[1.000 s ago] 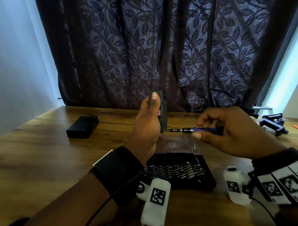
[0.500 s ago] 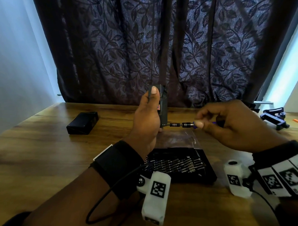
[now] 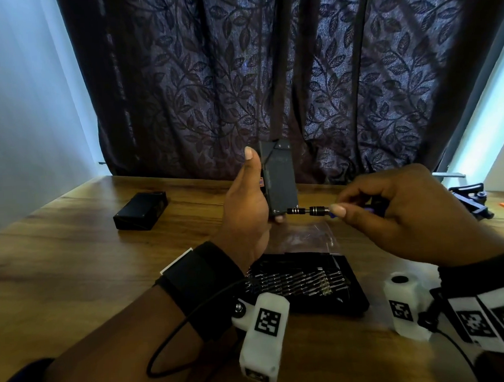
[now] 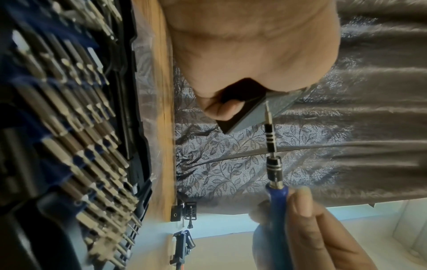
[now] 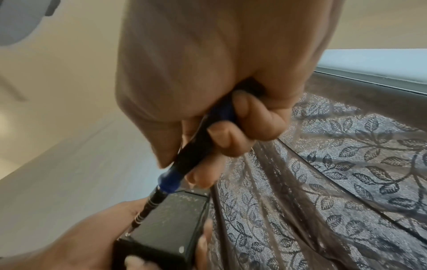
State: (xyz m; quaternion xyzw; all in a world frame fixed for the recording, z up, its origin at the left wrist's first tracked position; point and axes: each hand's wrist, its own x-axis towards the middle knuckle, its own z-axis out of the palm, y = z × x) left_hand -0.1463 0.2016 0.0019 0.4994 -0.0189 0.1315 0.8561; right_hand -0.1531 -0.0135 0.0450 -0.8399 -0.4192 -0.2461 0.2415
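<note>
Over the wooden counter (image 3: 61,271), left hand (image 3: 246,211) grips an upright dark box (image 3: 281,183); right hand (image 3: 413,212) pinches a blue-handled screwdriver (image 3: 318,211), level, tip pointing frame-left.

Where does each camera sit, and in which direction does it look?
Head: on the head, facing forward and down at the table; both forearms, left hand gripping the black box, right hand gripping the screwdriver.
Left wrist: looks along the palm at the box; left palm, right fingertips.
Right wrist: looks down the screwdriver at the box; both hands.
Shared: the screwdriver tip at the box's corner.
</note>
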